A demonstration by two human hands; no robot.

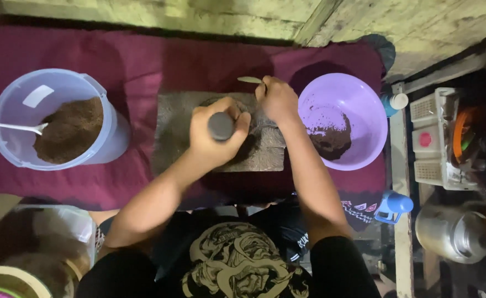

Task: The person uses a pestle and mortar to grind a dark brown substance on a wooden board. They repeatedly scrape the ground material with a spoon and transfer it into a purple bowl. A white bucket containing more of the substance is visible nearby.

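Note:
My left hand point(212, 135) grips a dark grey stone pestle point(221, 126), held upright over the hollow of a rectangular grey stone mortar point(174, 124) on a maroon cloth. My right hand point(278, 98) holds a small metal spoon point(250, 80) at the mortar's far right edge, its bowl pointing left. What lies in the hollow is mostly hidden under both hands.
A lilac bowl point(359, 94) with dark brown paste sits right of the mortar. At the left, a clear plastic tub point(16, 110) holds brown powder and a white spoon point(11, 127). Right of the cloth are bottles, a white basket point(433, 138) and a metal kettle point(453, 234).

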